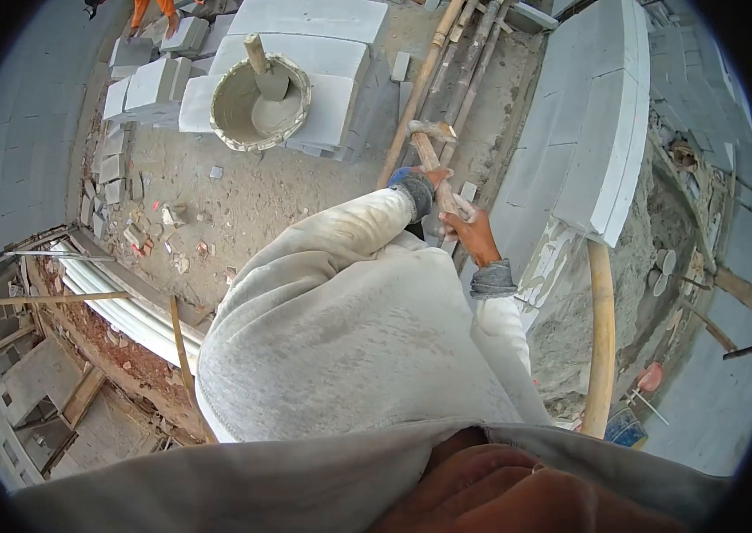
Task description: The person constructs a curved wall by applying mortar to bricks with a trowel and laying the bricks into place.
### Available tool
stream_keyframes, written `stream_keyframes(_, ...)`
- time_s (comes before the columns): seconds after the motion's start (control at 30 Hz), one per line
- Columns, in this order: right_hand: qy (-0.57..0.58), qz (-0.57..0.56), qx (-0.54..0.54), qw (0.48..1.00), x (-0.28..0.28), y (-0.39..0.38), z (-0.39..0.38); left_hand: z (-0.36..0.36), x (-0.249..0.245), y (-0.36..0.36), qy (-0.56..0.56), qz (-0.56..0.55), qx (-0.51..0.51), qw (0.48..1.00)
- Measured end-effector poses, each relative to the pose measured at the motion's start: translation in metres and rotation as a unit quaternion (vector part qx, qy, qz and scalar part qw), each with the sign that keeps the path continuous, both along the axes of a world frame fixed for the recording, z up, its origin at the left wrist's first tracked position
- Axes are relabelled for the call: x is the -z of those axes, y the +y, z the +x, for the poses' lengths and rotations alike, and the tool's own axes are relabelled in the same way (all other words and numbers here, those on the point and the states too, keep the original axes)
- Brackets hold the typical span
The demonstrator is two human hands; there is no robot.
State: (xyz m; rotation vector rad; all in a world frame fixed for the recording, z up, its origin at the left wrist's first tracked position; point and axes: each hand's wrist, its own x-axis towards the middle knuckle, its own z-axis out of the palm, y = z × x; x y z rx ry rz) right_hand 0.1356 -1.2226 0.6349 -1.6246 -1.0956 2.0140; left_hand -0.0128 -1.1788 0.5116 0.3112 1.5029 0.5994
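Observation:
Both my hands are around a dusty, whitish wooden piece (pixel 426 153) with a short crosspiece at its far end, held in front of my body. My left hand (pixel 433 176) is wrapped round it nearer the crosspiece, partly hidden by the grey cuff. Closer to me, my right hand (pixel 472 233) has its fingers closed on the lower part. Beyond them lie long bamboo poles (pixel 473 67). A mortar-caked bucket (pixel 225 111) with a trowel (pixel 271 82) in it rests on pale blocks to the left.
A pale block wall (pixel 584 115) runs along the right, with an upright bamboo pole (pixel 600 338) beside it. Stacked blocks (pixel 152 84) and rubble (pixel 171 213) lie left. White pipes (pixel 118 306) curve along an edge at lower left. Another person's feet (pixel 171 24) show at top left.

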Motion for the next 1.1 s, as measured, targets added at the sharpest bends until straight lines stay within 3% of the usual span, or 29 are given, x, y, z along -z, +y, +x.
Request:
stream_keyframes(0.03,-0.004,-0.003,-0.031,1.000,0.018,0.002,-0.004,-0.004,0.022,-0.005,0.028,0.030,0.008,0.999)
stream_keyframes(0.07,-0.089,0.072,-0.093,0.989,0.030,0.008,-0.010,-0.009,0.033,-0.006,0.058,0.059,0.017,0.996)
stream_keyframes(0.13,-0.248,0.214,-0.211,0.921,0.046,0.020,-0.023,-0.013,0.008,-0.009,0.029,0.108,0.006,0.994)
stream_keyframes(0.2,-0.207,0.216,-0.139,0.944,0.043,0.036,-0.037,-0.024,-0.003,-0.001,0.020,0.120,0.010,0.993)
stream_keyframes(0.27,-0.164,0.213,-0.091,0.959,0.050,0.059,-0.040,-0.040,-0.021,0.002,-0.078,0.143,-0.067,0.984)
stream_keyframes(0.3,-0.200,0.194,-0.107,0.954,0.051,0.073,-0.044,-0.053,-0.025,0.000,-0.127,0.153,-0.104,0.974)
stream_keyframes(0.37,-0.265,0.160,-0.132,0.942,0.055,0.108,-0.060,-0.094,0.008,-0.015,-0.134,0.075,-0.178,0.972)
stream_keyframes(0.47,-0.302,0.135,-0.149,0.932,0.088,0.165,-0.087,-0.156,0.042,-0.041,-0.121,0.123,-0.345,0.923)
stream_keyframes(0.6,-0.346,0.227,-0.236,0.879,0.107,0.236,-0.158,-0.207,0.024,-0.044,-0.102,0.222,-0.500,0.831)
stream_keyframes(0.7,-0.293,0.234,-0.274,0.886,0.122,0.290,-0.219,-0.218,0.019,-0.031,-0.136,0.290,-0.549,0.772)
stream_keyframes(0.77,-0.278,0.282,-0.283,0.874,0.143,0.323,-0.270,-0.231,0.020,-0.012,-0.121,0.275,-0.600,0.741)
stream_keyframes(0.87,-0.242,0.312,-0.279,0.875,0.165,0.341,-0.309,-0.232,0.046,-0.012,-0.156,0.306,-0.620,0.706)
stream_keyframes(0.97,-0.189,0.357,-0.222,0.887,0.197,0.349,-0.334,-0.214,-0.002,0.010,-0.033,0.214,-0.655,0.724)
stream_keyframes(1.03,-0.171,0.413,-0.196,0.873,0.243,0.359,-0.333,-0.223,0.004,0.003,-0.037,0.244,-0.629,0.738)
stream_keyframes(1.1,-0.206,0.361,-0.221,0.882,0.274,0.361,-0.312,-0.233,0.016,-0.007,-0.054,0.282,-0.620,0.730)
